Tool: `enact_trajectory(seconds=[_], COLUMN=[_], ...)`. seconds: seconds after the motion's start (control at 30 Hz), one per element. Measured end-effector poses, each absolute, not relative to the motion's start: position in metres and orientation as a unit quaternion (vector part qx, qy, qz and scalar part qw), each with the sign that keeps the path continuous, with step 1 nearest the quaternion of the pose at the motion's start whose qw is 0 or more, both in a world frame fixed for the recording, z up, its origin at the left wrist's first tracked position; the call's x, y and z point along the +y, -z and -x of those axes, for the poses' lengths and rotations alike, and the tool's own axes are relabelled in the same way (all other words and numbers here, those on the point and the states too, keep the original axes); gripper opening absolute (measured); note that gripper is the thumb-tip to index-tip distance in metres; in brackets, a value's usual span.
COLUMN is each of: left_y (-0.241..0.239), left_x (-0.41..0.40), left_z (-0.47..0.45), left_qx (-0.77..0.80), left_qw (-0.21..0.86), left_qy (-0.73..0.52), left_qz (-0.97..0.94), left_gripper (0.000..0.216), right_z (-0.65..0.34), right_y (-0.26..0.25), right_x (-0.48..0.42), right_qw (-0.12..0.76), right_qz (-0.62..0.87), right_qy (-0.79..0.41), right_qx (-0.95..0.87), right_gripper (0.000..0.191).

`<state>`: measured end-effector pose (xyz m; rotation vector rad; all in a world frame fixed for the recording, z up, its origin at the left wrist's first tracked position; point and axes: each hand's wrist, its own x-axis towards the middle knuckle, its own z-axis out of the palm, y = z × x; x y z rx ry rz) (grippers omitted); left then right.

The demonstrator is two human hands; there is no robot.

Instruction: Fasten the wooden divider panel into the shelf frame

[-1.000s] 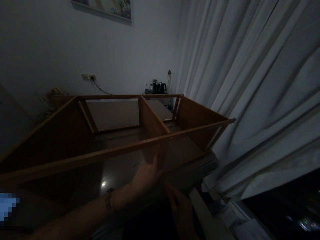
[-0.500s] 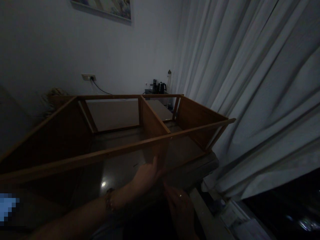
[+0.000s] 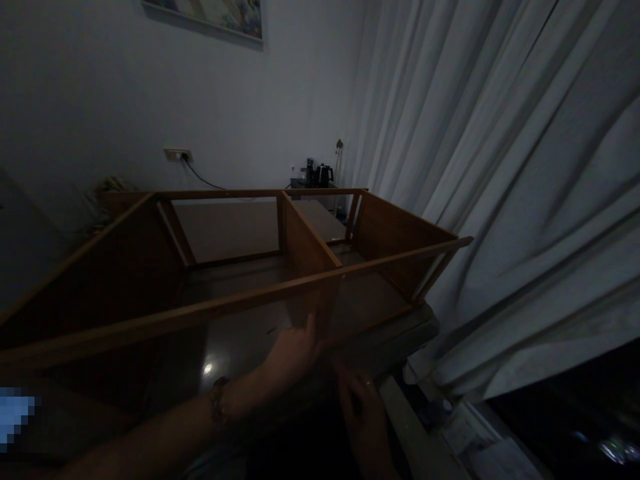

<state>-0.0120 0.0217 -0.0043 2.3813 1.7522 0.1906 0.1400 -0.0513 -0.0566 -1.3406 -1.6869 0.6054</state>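
Observation:
A brown wooden shelf frame [image 3: 165,325] lies in front of me, with a middle divider panel [image 3: 307,232] between two bays. My left hand [image 3: 293,353] is at the lower near end of that divider, its thumb pressed up against the wood and its other fingers curled and partly hidden in the dark. Just right of it and lower, my right hand [image 3: 363,407] has bent fingers drawn together near the bottom edge of the frame. Whatever is between them is too dark to make out.
Under the frame is a dark padded edge [image 3: 415,327]. A long pale curtain [image 3: 465,167] hangs close on the right. Papers or boxes [image 3: 470,430] lie low at the right. A black kettle [image 3: 324,175] stands by the far wall, near a corded wall socket [image 3: 177,155].
My right hand has shifted slightly right, and its fingers have changed their bend. My left hand stays at the divider, and the frame has not moved.

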Motion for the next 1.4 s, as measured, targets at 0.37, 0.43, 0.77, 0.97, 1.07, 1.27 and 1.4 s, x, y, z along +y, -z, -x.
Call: enact_trajectory(seconds=[0.37, 0.43, 0.77, 0.97, 1.07, 1.27, 1.4], left_y=[-0.004, -0.004, -0.001, -0.002, -0.001, -0.001, -0.004], left_x=[0.02, 0.02, 0.02, 0.02, 0.02, 0.02, 0.019], left_z=[0.011, 0.011, 0.012, 0.011, 0.01, 0.011, 0.012], left_qx=[0.585, 0.583, 0.589, 0.588, 0.595, 0.585, 0.581], left_qw=[0.107, 0.107, 0.108, 0.098, 0.088, 0.1, 0.104], left_qy=[-0.045, -0.05, -0.058, -0.051, -0.044, -0.05, -0.058], left_qz=[-0.803, -0.804, -0.799, -0.801, -0.798, -0.803, -0.805], left_gripper=[0.053, 0.052, 0.056, 0.054, 0.053, 0.053, 0.055], right_z=[-0.138, -0.141, -0.142, -0.144, -0.141, -0.135, -0.132], right_y=[0.057, 0.063, 0.079, 0.084, 0.086, 0.091, 0.091], right_x=[-0.05, -0.05, -0.039, -0.034, -0.032, -0.032, -0.037], right_qw=[0.466, 0.462, 0.495, 0.474, 0.455, 0.487, 0.535], right_qz=[0.543, 0.552, 0.465, 0.421, 0.421, 0.441, 0.504], right_qy=[-0.386, -0.356, -0.113, -0.002, 0.026, -0.021, -0.129], right_qx=[-0.583, -0.596, -0.725, -0.774, -0.784, -0.754, -0.665], right_gripper=[0.015, 0.012, 0.013, 0.013, 0.014, 0.018, 0.023])
